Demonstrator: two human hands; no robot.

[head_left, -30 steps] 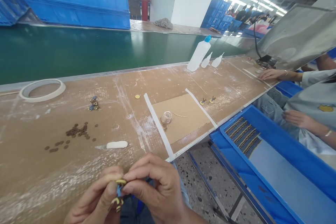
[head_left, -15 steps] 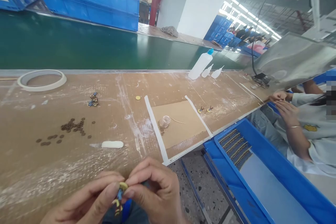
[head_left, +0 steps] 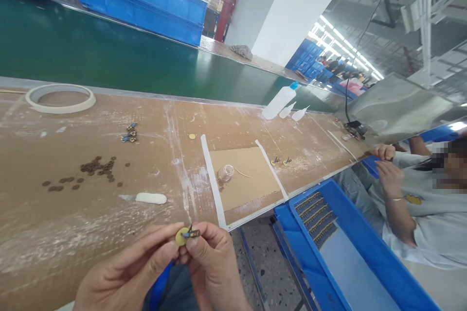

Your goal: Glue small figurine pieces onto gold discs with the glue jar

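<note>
Both of my hands meet at the near edge of the brown bench [head_left: 109,214]. My left hand [head_left: 127,272] pinches a small yellow disc [head_left: 181,237] between thumb and forefinger. My right hand [head_left: 213,267] pinches a tiny blue and dark component [head_left: 191,233] against that disc. On the bench ahead lie a scatter of small brown discs [head_left: 97,167], a white-handled blade [head_left: 146,198], a little cluster of finished blue and yellow parts [head_left: 129,133] and a lone yellow disc [head_left: 191,136].
A tape roll [head_left: 60,98] lies far left, beside the green conveyor belt [head_left: 109,58]. A clear cup [head_left: 225,173] sits on a taped cardboard square; white squeeze bottles [head_left: 279,101] stand behind. A blue tray [head_left: 350,248] with rows of parts sits right, by a seated co-worker [head_left: 419,209].
My hands have risen and the yellow disc has turned to face up, with the small component now at its edge. The view has swung left and upward. The co-worker's hands came together.
</note>
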